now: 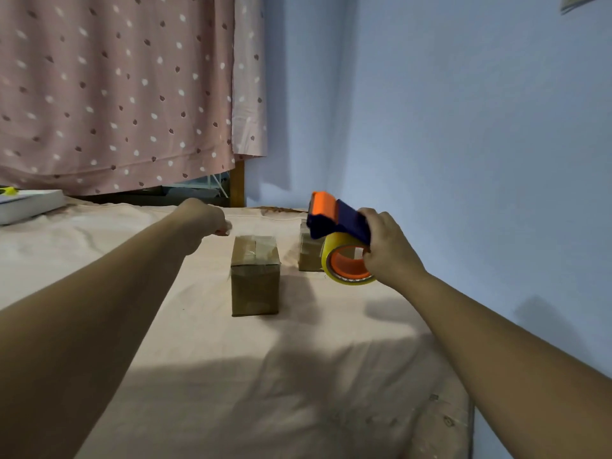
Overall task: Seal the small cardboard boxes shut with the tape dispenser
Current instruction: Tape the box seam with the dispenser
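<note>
While gripping tape dispenser [337, 223] with right fingers [368, 215], 3 o'clock of taped box [255, 276], curls left fingers [223, 230], empty.

Single head-worn wide view, forward and down, near above the bed [198, 376].

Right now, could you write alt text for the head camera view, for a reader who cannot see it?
The right hand grips an orange-and-blue tape dispenser in the air, partly hiding one small cardboard box on a pale sheet. A taped box stands to its left, nearer the camera, and the left hand hovers just beyond it, its fingers curled.
</note>
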